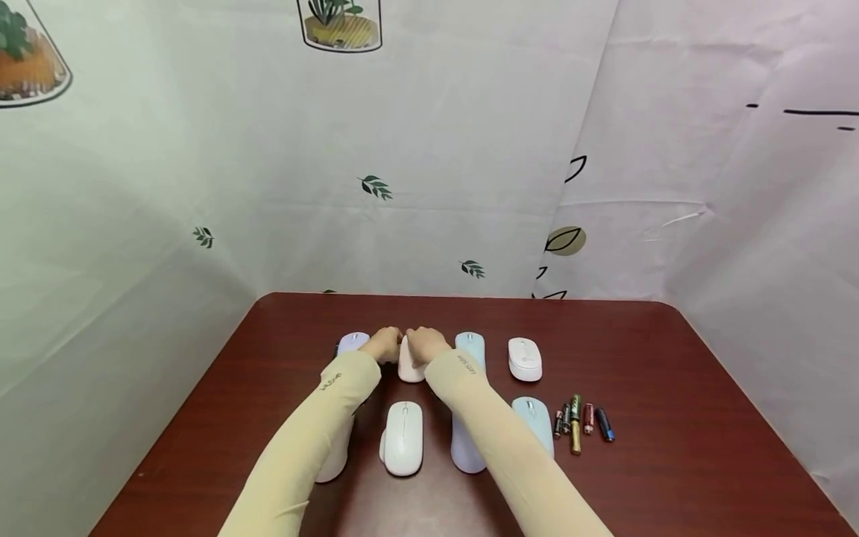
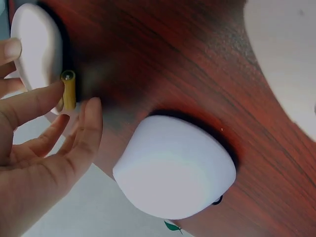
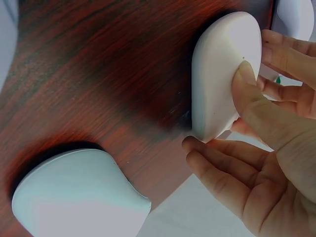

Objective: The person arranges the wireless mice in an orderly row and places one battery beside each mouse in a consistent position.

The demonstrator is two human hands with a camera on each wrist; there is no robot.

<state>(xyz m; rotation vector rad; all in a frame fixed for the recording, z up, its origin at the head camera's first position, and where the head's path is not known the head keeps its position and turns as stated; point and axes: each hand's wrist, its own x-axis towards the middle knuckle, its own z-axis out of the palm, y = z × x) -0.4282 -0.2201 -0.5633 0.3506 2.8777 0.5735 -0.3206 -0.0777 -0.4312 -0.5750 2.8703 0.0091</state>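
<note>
My right hand (image 1: 427, 344) grips a pale pink computer mouse (image 1: 410, 367) near the far side of the table. In the right wrist view, the thumb of that hand (image 3: 281, 153) presses the top of the mouse (image 3: 215, 79), and its fingers curl round the near end. My left hand (image 1: 384, 344) is close beside it. The left wrist view shows this hand (image 2: 44, 158) pinching a small yellow battery (image 2: 70, 91) next to the mouse (image 2: 37, 47). The underside of the mouse is hidden.
On the dark red table (image 1: 671, 418) stand several other mice, among them a white one (image 1: 404, 438), a second white one (image 1: 525, 359) and a light blue one (image 1: 533, 421). Several loose batteries (image 1: 575, 425) lie right. A lavender mouse (image 2: 173, 168) sits beside my left hand.
</note>
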